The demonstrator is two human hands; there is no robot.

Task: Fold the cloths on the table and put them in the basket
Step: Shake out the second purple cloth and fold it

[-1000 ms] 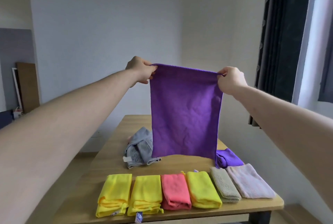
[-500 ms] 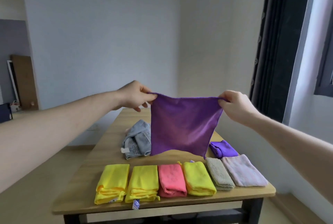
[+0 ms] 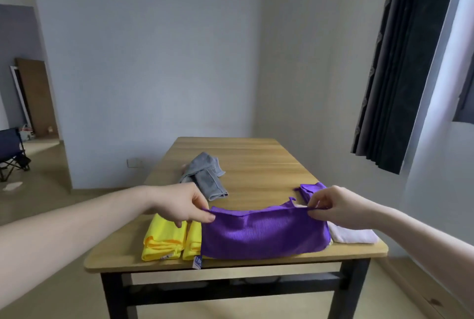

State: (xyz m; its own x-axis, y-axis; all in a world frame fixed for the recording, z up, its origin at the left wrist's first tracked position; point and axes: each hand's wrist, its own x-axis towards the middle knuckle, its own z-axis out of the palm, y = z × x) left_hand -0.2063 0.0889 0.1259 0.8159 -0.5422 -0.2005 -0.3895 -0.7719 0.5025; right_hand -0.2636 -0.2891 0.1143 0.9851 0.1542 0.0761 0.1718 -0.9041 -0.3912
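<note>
A purple cloth lies doubled over on the near part of the wooden table, covering several folded cloths. My left hand pinches its upper left corner and my right hand pinches its upper right corner. Two folded yellow cloths show to the left of it, and a folded pale pink cloth shows to the right. A crumpled grey cloth lies further back. Another purple cloth sits behind my right hand. No basket is in view.
The table stands against a white wall. A dark curtain hangs at the right. A folding chair and leaning boards are at the far left, on the floor beyond the table.
Both hands have come down from chest height to the table, lowering the hanging purple cloth onto the row of folded cloths, so that it now lies doubled over them.
</note>
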